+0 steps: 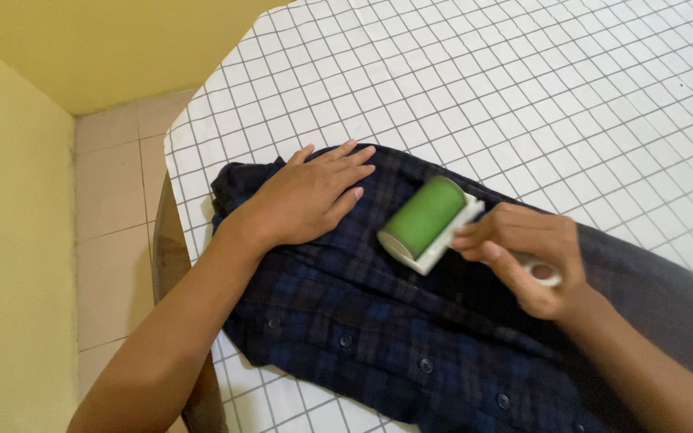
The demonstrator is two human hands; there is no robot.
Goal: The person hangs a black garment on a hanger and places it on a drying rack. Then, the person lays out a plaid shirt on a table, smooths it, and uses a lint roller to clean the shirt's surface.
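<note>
The counter (571,88) is covered by a white cloth printed with a thin dark grid of squares, and it fills most of the view. Directly on it lies a dark navy plaid shirt (378,337), spread flat near the counter's left edge, its row of dark buttons running along the near side. To the right of the shirt, touching it, lies a plain dark grey piece of fabric (667,297). Left of the shirt the counter ends above a floor of pale beige tiles (114,200).
</note>
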